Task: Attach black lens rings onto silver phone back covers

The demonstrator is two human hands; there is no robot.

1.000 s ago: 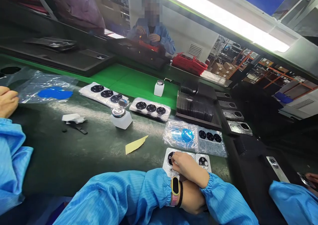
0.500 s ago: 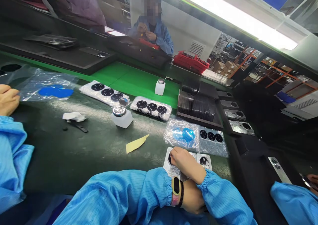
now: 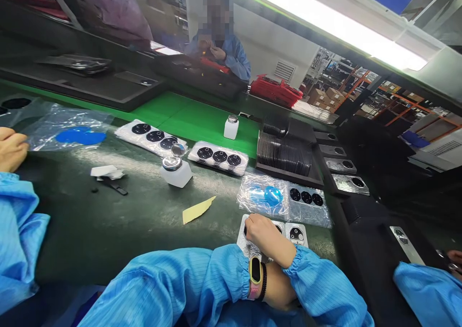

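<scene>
Silvery plate [image 3: 247,244] lies directly under the right hand [image 3: 266,234], the nearer one — fingers bent narrow, any grip hidden, the plate's long axis partly covered. Left hand [image 3: 280,288], nearer the body: hold unreadable. Dark-green desk [image 3: 144,221] beneath — clear bag [image 3: 252,197] just beyond the right hand.

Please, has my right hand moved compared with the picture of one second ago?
Yes, slightly: the right hand is a little further left in the view, nearer to the yellow paper.
</scene>
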